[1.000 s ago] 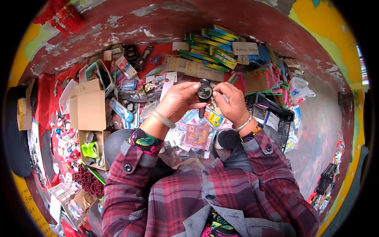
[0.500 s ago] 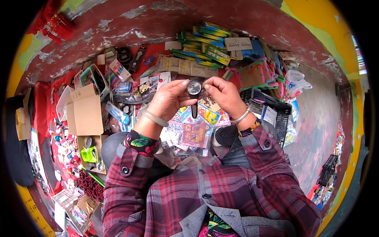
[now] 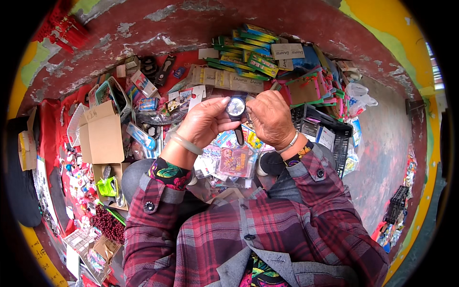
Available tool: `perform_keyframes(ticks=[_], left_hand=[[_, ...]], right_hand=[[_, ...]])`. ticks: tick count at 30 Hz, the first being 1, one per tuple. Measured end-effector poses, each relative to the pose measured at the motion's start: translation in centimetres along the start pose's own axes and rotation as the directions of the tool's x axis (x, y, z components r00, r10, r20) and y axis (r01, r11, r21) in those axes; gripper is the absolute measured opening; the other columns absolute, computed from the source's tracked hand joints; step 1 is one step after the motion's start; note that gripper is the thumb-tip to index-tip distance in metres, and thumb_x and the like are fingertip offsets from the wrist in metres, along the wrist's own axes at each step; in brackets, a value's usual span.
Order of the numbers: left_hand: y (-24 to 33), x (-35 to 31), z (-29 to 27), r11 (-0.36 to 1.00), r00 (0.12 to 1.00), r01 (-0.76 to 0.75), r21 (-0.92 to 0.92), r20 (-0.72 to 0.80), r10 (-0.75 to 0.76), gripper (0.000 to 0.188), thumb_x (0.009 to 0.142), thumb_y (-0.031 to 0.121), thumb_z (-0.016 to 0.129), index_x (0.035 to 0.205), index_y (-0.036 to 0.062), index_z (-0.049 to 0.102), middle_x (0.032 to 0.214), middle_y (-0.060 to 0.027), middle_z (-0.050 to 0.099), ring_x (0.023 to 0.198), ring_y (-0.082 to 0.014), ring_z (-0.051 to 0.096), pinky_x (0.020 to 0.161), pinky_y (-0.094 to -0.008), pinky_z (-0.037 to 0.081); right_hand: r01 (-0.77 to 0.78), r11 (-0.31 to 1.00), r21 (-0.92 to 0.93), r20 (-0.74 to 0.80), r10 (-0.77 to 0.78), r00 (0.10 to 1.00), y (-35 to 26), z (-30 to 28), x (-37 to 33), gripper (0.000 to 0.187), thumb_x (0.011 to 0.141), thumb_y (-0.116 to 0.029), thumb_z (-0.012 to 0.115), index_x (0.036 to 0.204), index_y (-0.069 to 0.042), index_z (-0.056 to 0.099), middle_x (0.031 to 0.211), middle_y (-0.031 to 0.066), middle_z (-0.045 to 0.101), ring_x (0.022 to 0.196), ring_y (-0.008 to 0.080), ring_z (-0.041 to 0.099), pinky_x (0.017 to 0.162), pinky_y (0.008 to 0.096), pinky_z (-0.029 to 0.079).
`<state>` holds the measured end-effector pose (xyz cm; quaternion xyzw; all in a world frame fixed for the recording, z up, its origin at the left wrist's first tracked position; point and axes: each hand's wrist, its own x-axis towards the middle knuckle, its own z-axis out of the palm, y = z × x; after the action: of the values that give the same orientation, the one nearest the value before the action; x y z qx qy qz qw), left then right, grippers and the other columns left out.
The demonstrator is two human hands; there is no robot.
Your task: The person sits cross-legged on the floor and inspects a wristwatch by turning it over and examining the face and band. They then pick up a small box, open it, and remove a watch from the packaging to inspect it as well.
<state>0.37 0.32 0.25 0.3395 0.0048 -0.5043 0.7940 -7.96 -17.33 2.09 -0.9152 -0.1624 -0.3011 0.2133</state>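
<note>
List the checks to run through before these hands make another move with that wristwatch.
1. Left hand has a grip on the wristwatch: ok, thumb and fingers hold it at the left.
2. Dial in view: ok, it faces up toward the camera.
3. Lower strap free: ok, its end hangs below the left fingers.
4. Right hand firmly on the watch: cannot tell; its fingertips are at the right edge, contact unclear.
5. Surface supporting the watch: not ok, it is held up in the air, with a maroon packet lower down.
</note>
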Motion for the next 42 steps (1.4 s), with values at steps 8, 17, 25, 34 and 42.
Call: perform_keyframes(ticks=[8,17,25,34,42], left_hand=[[-0.5,0.3,0.8,0.927,0.974,-0.164,0.338,-0.097,0.207,0.025,0.091,0.018,0.051,0.106,-0.0017,0.057,0.098,-0.0108,0.063,0.087,-0.0213,0.064,0.072,-0.0304,0.056],[-0.5,0.3,0.8,0.963,0.976,-0.208,0.174,-0.022,0.215,0.029,0.092,0.020,0.048,0.110,-0.0021,0.055,0.100,-0.0115,0.062,0.090,-0.0220,0.063,0.077,-0.0322,0.054],[-0.6,0.7,0.6,0.987,0.983,-0.159,-0.006,0.089,0.159,0.027,0.092,0.020,0.048,0.109,-0.0001,0.054,0.100,-0.0109,0.062,0.090,-0.0214,0.063,0.079,-0.0326,0.054],[-0.4,0.7,0.6,0.994,0.988,-0.079,-0.077,0.125,0.088,0.030,0.092,0.020,0.048,0.113,-0.0012,0.051,0.103,-0.0145,0.061,0.095,-0.0285,0.062,0.079,-0.0330,0.055],[-0.6,0.8,0.7,0.999,0.993,-0.025,-0.029,0.113,0.028,0.033,0.093,0.021,0.046,0.116,-0.0028,0.049,0.106,-0.0152,0.060,0.097,-0.0280,0.061,0.082,-0.0333,0.052]], right_hand=[[-0.689,0.432,0.581,0.444,0.541,0.714,1.2,1.3,-1.4,0.012,0.084,-0.013,0.057,0.082,-0.002,0.055,0.069,0.0027,0.052,0.067,0.0116,0.050,0.062,0.0252,0.040],[-0.633,-0.044,0.773,0.562,0.511,0.651,1.7,1.4,-1.3,0.019,0.090,-0.025,0.054,0.092,-0.006,0.057,0.082,-0.0009,0.058,0.073,0.0075,0.052,0.069,0.0200,0.041],[-0.434,-0.521,0.735,0.658,0.389,0.645,0.7,2.6,-1.2,0.024,0.086,-0.027,0.060,0.100,-0.007,0.059,0.091,-0.0019,0.058,0.082,0.0080,0.050,0.079,0.0265,0.040],[-0.433,-0.556,0.709,0.682,0.384,0.623,0.4,2.4,-1.0,0.026,0.085,-0.030,0.062,0.099,-0.008,0.060,0.086,-0.0046,0.056,0.074,0.0051,0.045,0.072,0.0217,0.040],[-0.472,-0.558,0.682,0.714,0.369,0.595,1.5,2.8,-1.6,0.024,0.086,-0.029,0.060,0.097,-0.008,0.060,0.082,-0.0042,0.056,0.071,0.0058,0.048,0.069,0.0226,0.042]])
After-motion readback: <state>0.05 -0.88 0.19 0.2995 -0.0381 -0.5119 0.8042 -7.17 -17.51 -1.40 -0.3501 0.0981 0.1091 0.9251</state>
